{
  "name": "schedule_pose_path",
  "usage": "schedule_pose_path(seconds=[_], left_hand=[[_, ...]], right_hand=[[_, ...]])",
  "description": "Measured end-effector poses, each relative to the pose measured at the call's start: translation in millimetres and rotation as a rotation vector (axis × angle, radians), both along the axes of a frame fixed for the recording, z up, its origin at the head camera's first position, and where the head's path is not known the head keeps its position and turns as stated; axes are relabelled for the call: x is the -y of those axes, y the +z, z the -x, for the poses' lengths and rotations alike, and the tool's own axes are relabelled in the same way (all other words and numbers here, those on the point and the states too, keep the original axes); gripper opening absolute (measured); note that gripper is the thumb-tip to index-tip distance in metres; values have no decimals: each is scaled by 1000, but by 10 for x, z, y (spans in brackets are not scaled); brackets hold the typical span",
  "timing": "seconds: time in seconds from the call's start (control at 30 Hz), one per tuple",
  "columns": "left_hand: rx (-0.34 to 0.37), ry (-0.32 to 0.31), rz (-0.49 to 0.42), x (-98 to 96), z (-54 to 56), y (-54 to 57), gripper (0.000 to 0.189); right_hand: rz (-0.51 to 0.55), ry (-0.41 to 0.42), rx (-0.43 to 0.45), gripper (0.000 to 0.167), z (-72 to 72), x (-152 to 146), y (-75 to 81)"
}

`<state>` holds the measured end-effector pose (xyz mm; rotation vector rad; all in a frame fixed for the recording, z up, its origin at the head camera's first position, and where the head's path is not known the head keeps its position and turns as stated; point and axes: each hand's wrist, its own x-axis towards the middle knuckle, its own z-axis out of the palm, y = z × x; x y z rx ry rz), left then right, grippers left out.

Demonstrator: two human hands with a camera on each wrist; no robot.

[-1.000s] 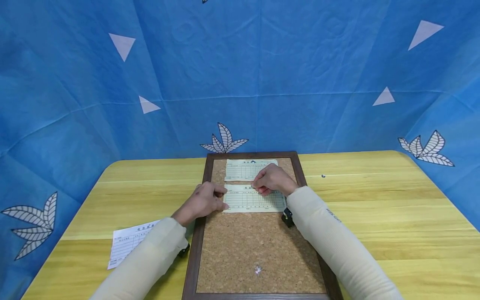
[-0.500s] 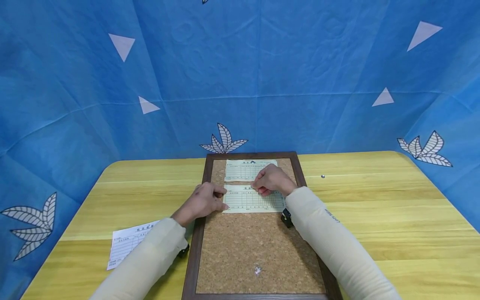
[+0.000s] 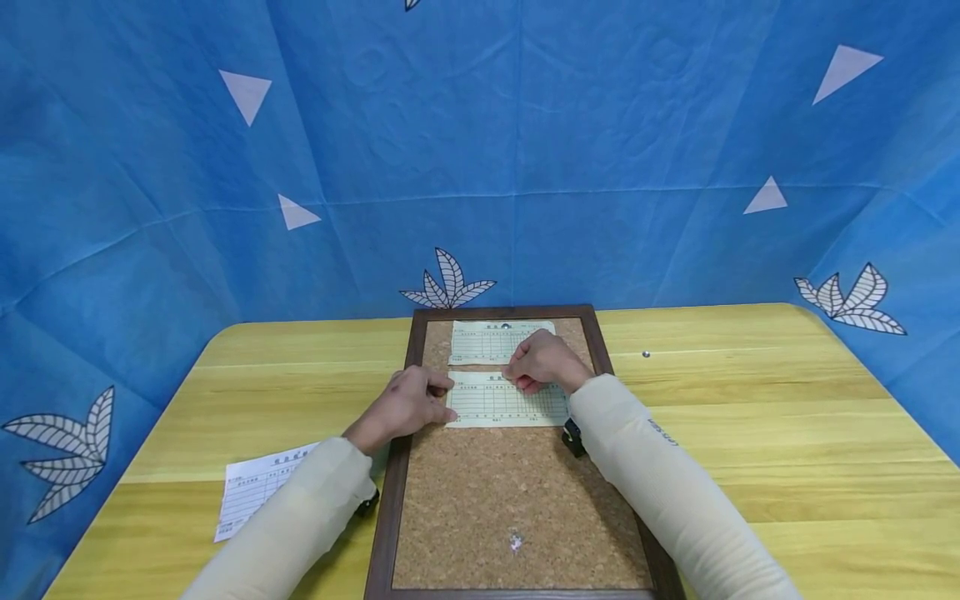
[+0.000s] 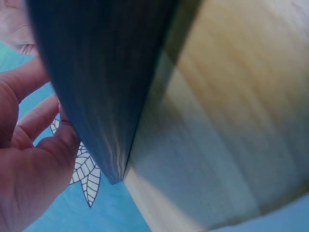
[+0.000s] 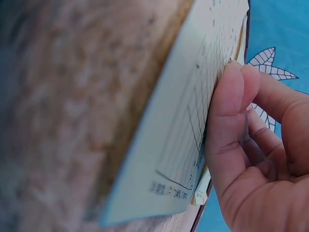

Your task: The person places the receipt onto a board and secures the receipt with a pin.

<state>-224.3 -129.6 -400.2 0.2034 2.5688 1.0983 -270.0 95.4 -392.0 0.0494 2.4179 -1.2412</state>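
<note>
Two pale green printed slips lie one above the other on a cork board (image 3: 517,483) with a dark wooden frame. A silver thumbtack (image 3: 506,327) sits at the top of the upper slip (image 3: 472,343). My left hand (image 3: 408,400) presses the left edge of the lower slip (image 3: 480,404), thumb and index finger spread apart. At that slip's top middle, my right hand (image 3: 547,360) pinches a thumbtack, nearly all hidden by the fingertips (image 5: 231,79). The right wrist view shows the lower slip's near corner lifted off the cork.
Another thumbtack (image 3: 646,354) lies on the wooden table (image 3: 787,450), right of the board. A white printed slip (image 3: 251,492) lies to the left, partly under my left sleeve. The cork has a small whitish patch (image 3: 515,542) low down. A blue cloth (image 3: 517,150) hangs behind.
</note>
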Motion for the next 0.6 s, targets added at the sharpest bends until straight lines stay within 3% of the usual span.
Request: schedule_pose_path(seconds=[0.6], left_hand=[[-11,-17,3,5,1,-10,50]], right_hand=[[-44,8,-16,15,-1,29,-1]])
